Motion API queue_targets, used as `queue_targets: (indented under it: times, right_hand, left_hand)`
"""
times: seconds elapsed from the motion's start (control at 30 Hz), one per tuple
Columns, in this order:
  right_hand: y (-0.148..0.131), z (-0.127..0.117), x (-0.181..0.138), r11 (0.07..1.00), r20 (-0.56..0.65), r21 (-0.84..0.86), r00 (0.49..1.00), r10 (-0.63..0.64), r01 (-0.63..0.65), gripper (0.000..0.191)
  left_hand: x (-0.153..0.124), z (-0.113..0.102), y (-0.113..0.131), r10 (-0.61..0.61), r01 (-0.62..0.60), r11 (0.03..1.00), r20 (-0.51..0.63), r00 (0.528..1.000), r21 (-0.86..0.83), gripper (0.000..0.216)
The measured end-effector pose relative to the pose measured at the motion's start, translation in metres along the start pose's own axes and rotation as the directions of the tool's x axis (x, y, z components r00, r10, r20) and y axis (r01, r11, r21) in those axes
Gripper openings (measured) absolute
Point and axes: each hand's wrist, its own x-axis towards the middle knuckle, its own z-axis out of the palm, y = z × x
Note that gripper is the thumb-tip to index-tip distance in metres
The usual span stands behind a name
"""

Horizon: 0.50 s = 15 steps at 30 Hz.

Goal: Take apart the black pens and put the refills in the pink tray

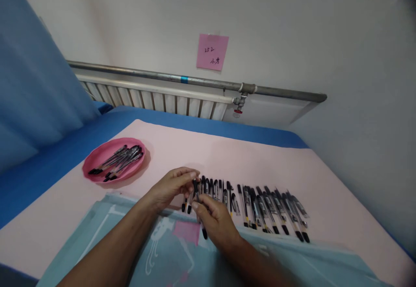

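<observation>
Between my two hands is a pen (pixel 195 186) with black ends and a clear barrel, tilted so its lower end points toward me. My left hand (pixel 173 187) pinches near its upper end with thumb and fingers. Lower down, the thumb and fingers of my right hand (pixel 216 222) close around the barrel, which they partly cover. Just behind my hands and to their right, a row of pen parts (pixel 273 209) lies on the pink sheet: black caps, clear barrels and refills, some with yellowish sections. My fingers hide part of the row's left end.
A pink oval tray (pixel 87 165) at the left holds several pens (pixel 121 161). A pale pink sheet (pixel 182 144) covers the blue surface (pixel 260 133). Light blue printed cloth (pixel 107 222) lies nearest me. Behind are a radiator (pixel 146 98), a metal pipe (pixel 130 70) and a pink note (pixel 212 52).
</observation>
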Motion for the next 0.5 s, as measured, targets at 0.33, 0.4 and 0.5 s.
queue_targets:
  times: [0.33, 0.4, 0.5]
  right_hand:
    - [0.0004, -0.0002, 0.0008, 1.000, -0.016, -0.004, 1.000, 0.003, -0.003, 0.024]
    - [0.0008, -0.0002, 0.0010, 1.000, -0.017, -0.026, 1.000, -0.016, 0.016, 0.023]
    - [0.0016, 0.0003, 0.0011, 0.997, -0.020, -0.069, 1.000, -0.024, 0.023, 0.021]
  left_hand:
    - [-0.0004, 0.0007, -0.0002, 0.015, -0.015, 0.998, 0.001, 1.000, 0.067, 0.025]
    - [-0.0003, 0.0028, -0.0009, 0.013, -0.011, 0.995, -0.021, 1.000, 0.101, 0.027]
    - [0.0007, 0.0027, -0.0030, 0.045, -0.035, 0.988, -0.066, 0.997, 0.149, 0.028]
